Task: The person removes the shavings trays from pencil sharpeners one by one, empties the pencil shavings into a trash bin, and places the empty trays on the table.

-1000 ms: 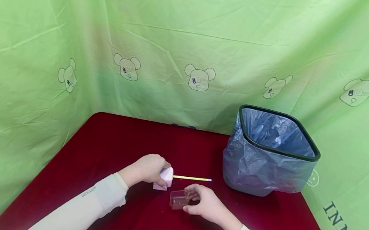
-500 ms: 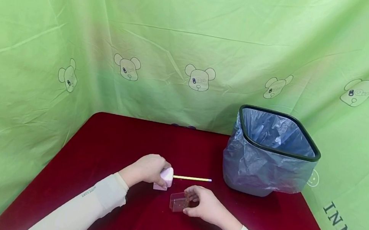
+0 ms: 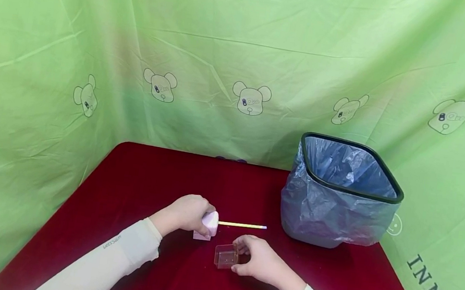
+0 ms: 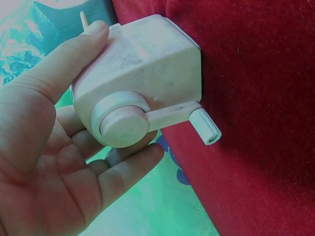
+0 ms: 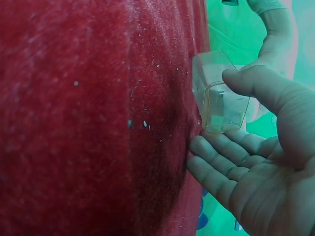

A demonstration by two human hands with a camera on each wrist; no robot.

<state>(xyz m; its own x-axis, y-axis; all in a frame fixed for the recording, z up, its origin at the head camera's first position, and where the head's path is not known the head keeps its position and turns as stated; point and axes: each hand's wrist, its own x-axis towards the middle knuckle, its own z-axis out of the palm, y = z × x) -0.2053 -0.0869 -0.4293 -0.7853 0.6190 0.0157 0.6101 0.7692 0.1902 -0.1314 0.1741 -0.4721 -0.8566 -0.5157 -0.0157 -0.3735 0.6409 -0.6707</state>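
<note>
My left hand (image 3: 188, 211) grips a pale pink hand-crank pencil sharpener (image 4: 142, 64) on the red-covered table, thumb on one side and fingers curled beneath it in the left wrist view. Its crank handle (image 4: 204, 127) points away from the palm. From the sharpener's right side in the head view, a thin yellow pencil (image 3: 242, 225) reaches rightward. Just in front and to the right, my right hand (image 3: 265, 261) pinches a small clear plastic box (image 5: 224, 105) between thumb and fingers. The box is tilted low over the cloth, and no contents show in it.
A bin (image 3: 309, 232) with a dark rim and a bluish plastic liner stands at the table's back right. Tiny pale specks (image 5: 145, 124) dot the red cloth (image 3: 159, 170). Green printed curtains (image 3: 208, 55) enclose the back and sides.
The clear box has tipped a little in my right hand and shifted slightly toward the front. My left hand, the sharpener and the pencil keep their place.
</note>
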